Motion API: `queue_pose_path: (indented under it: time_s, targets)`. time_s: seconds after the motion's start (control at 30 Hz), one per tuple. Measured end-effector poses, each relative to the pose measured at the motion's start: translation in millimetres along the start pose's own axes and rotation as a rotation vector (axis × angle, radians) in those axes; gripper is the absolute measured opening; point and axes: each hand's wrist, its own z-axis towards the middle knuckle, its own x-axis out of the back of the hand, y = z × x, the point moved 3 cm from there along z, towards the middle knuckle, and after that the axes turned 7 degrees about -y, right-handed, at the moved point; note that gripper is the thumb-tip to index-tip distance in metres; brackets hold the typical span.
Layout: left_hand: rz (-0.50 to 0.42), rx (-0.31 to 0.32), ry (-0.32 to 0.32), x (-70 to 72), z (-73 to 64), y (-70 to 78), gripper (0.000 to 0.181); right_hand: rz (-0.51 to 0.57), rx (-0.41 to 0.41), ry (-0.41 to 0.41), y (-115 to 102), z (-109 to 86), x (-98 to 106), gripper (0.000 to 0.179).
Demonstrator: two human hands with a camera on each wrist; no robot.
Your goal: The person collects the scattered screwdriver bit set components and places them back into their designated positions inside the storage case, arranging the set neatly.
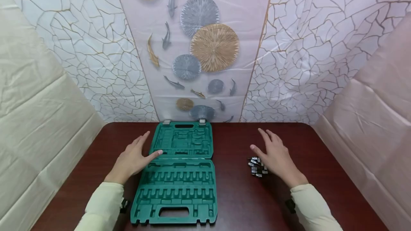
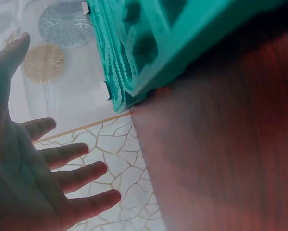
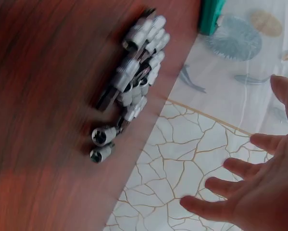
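Note:
A green plastic tool case (image 1: 174, 184) lies spread open on the table, its lid part toward the wall and its slotted tray toward me. My left hand (image 1: 131, 159) hovers by the case's left side with fingers spread and nothing in it; the left wrist view shows the bare palm (image 2: 23, 178) beside the case (image 2: 148, 48). A small pile of metal sockets (image 1: 257, 167) sits right of the case, some with dark shanks. Over the pile's right side is my right hand (image 1: 278, 158), fingers extended and holding nothing. In the right wrist view the sockets (image 3: 127, 77) are apart from the fingers.
The dark red-brown table (image 1: 232, 191) carries the case and sockets. Behind it hangs a patterned cloth (image 1: 199, 81), with beige cloth panels (image 1: 369, 117) at both sides. Two metal latches (image 1: 202, 121) stand at the case's far edge.

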Motion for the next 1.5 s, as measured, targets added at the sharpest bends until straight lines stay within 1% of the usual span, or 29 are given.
queue_pose_path:
  time_s: [0.1,0.2,0.3,0.43,0.57,0.67,0.83,1.03,1.27,1.43,1.5]
  targets:
    - [-0.086,0.024,-0.058,-0.7,-2.4,-3.8,0.108,0.041,0.010,-0.022,-1,-0.6,0,0.075]
    - [-0.154,0.038,-0.089,-1.1,-5.3,-6.9,0.106,0.060,0.017,-0.041,-1,-2.6,-1,0.069]
    - [-0.205,0.042,-0.096,-2.2,-7.3,-9.2,0.104,0.097,0.034,-0.063,-1,-5.8,-3,0.060]
    - [-0.252,0.042,-0.093,-4.0,-8.5,-10.9,0.102,0.138,0.067,-0.085,0,-9.6,-4,0.048]
    - [-0.287,0.047,-0.098,-5.1,-10.6,-13.5,0.100,0.164,0.074,-0.111,0,-12.0,-5,0.042]
    - [-0.311,0.053,-0.112,-6.4,-12.0,-16.9,0.100,0.177,0.066,-0.119,1,-13.1,-5,0.042]
    - [-0.336,0.054,-0.127,-6.8,-14.8,-21.0,0.098,0.162,0.076,-0.086,1,-15.3,-5,0.041]
    - [-0.349,0.053,-0.140,-9.6,-18.4,-18.7,0.096,0.142,0.065,-0.084,1,-23.2,-3,0.041]
    - [-0.359,0.050,-0.129,-12.3,-21.0,-19.7,0.091,0.080,0.096,-0.087,3,-24.6,-8,0.030]
    - [-0.360,0.056,-0.119,-16.8,-25.4,-27.4,0.086,0.056,0.127,-0.130,3,-22.8,-15,0.021]
    - [-0.386,0.072,-0.131,-18.8,-26.6,-30.8,0.083,0.031,0.139,-0.161,3,-22.6,-19,0.020]
